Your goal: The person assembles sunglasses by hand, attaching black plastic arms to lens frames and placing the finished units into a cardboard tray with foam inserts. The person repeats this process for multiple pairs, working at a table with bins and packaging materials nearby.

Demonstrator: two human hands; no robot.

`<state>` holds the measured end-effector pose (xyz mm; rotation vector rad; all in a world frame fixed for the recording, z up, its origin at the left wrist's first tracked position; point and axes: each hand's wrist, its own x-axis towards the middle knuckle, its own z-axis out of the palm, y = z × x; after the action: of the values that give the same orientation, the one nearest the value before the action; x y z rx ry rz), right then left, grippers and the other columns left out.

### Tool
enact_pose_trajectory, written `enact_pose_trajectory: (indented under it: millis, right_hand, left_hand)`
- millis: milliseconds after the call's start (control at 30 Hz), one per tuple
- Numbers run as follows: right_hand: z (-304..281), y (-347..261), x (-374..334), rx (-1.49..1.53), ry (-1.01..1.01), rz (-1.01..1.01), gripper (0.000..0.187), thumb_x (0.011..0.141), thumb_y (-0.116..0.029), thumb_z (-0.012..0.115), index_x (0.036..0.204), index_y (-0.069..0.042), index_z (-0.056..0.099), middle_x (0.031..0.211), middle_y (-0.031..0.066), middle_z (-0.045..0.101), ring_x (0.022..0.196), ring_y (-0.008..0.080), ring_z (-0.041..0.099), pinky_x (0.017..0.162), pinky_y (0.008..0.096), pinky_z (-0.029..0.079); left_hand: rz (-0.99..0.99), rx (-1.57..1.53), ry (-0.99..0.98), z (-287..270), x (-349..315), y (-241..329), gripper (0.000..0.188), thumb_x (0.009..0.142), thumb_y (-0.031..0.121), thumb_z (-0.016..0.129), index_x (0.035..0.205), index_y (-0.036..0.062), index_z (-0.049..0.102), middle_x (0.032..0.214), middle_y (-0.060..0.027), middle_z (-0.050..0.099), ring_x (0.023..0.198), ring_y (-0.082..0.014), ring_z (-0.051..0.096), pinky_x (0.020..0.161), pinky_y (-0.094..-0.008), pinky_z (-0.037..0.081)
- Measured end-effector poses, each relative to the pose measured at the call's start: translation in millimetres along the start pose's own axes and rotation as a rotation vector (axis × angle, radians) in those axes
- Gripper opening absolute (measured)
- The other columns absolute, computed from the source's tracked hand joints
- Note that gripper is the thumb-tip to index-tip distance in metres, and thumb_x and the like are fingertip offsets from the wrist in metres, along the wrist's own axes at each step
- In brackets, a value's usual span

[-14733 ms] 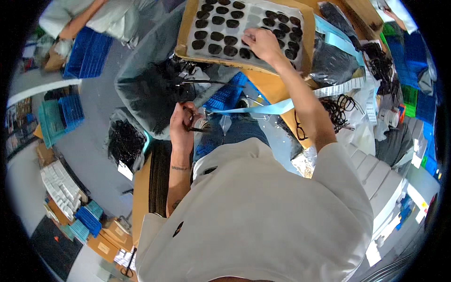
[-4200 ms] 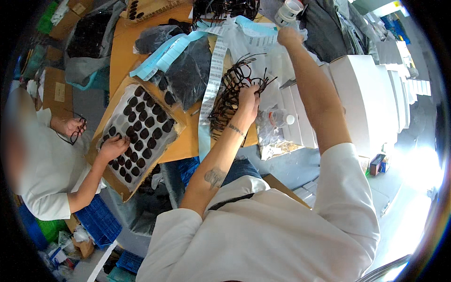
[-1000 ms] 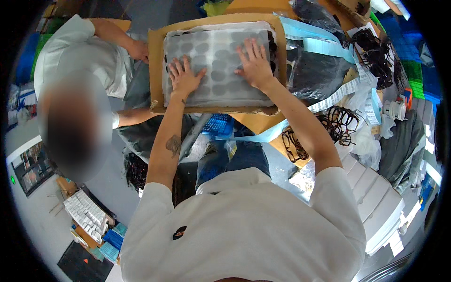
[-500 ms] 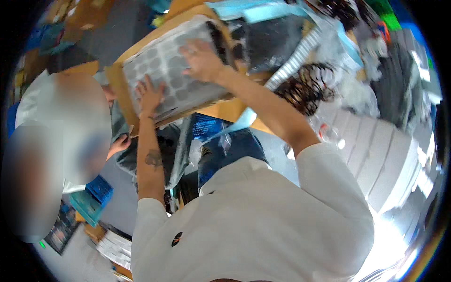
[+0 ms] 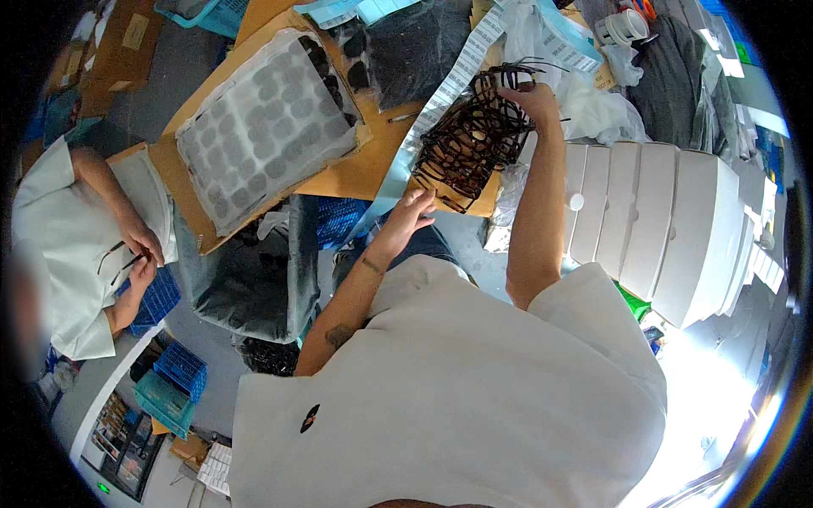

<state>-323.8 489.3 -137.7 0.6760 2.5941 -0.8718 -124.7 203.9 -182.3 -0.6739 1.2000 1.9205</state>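
A tangled pile of thin, dark brown looped pieces (image 5: 470, 140) lies at the table's near edge. They look like eyeglass frames, though I cannot be sure. My right hand (image 5: 535, 103) is closed on the pile's far right end, with the fingers curled over the loops. At its near left corner is my left hand (image 5: 406, 222), fingers stretched out and holding nothing. Left of the pile, an open cardboard box (image 5: 366, 135) is tilted on the table. A translucent white sheet (image 5: 254, 144) in it covers rows of dark round shapes.
A light blue strip of labels (image 5: 440, 97) runs beside the pile. Black plastic-wrapped goods (image 5: 415, 55) lie behind. White boxes (image 5: 631, 212) stand in a row at right. A black-lined bin (image 5: 254, 279) is below the carton. At left, a co-worker (image 5: 93, 245) handles a thin dark loop.
Both my hands have left the covered carton and moved right to the dark looped pile. The view has shifted, and the co-worker's hands now show a thin dark loop.
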Motion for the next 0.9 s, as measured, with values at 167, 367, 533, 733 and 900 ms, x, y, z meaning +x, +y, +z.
enact_pose_trajectory:
  millis: [167,367,533,733,900]
  right_hand:
    - [2.0,-1.3,11.1,0.012,-0.338,-0.098,0.053,0.059,-0.042,0.087,0.093,-0.002,0.073,0.083,0.0056,0.069,0.074,0.0206,0.061,0.066,0.0339,0.046]
    - [9.9,-1.8,-0.4,-0.145,-0.442,-0.242,0.078,0.059,-0.048,0.085,0.11,0.006,0.064,0.104,0.0162,0.066,0.097,0.0289,0.061,0.085,0.0381,0.046]
    - [-6.0,-58.4,-40.7,-0.49,-0.605,-0.182,0.092,0.059,-0.048,0.085,0.125,0.008,0.054,0.12,0.0193,0.061,0.114,0.03,0.055,0.098,0.0365,0.041]
    - [22.9,-25.4,-1.9,-0.388,-0.926,-0.4,0.076,0.059,-0.043,0.082,0.117,0.002,0.062,0.112,0.0158,0.067,0.104,0.0288,0.062,0.092,0.0372,0.047]
    - [-2.3,-71.1,-60.5,-0.508,-0.649,-0.523,0.068,0.056,-0.044,0.081,0.1,0.006,0.068,0.101,0.0222,0.069,0.093,0.0321,0.067,0.082,0.037,0.051]
  left_hand:
    - [0.082,-0.268,0.03,25.9,37.3,-10.8,0.051,0.088,0.042,0.067,0.121,0.0066,0.051,0.111,-0.0069,0.057,0.109,-0.0197,0.055,0.101,-0.0388,0.041]
    - [0.08,-0.334,0.028,43.9,58.5,1.1,0.055,0.082,0.039,0.074,0.126,0.0128,0.052,0.114,0.0004,0.058,0.108,-0.014,0.053,0.097,-0.0343,0.039]
    - [0.129,-0.373,0.071,62.4,68.3,9.2,0.056,0.071,0.042,0.084,0.112,0.0179,0.056,0.103,0.006,0.058,0.084,-0.0061,0.05,0.069,-0.0258,0.039]
    - [0.257,-0.592,-0.07,75.7,75.7,-3.7,0.045,0.077,0.021,0.081,0.113,0.013,0.055,0.106,0.002,0.061,0.092,-0.0117,0.06,0.077,-0.0274,0.051]
    - [0.224,-0.815,-0.245,88.9,57.7,-1.9,0.032,0.084,0.012,0.066,0.114,0.0065,0.057,0.113,-0.005,0.063,0.107,-0.0204,0.058,0.097,-0.0371,0.047]
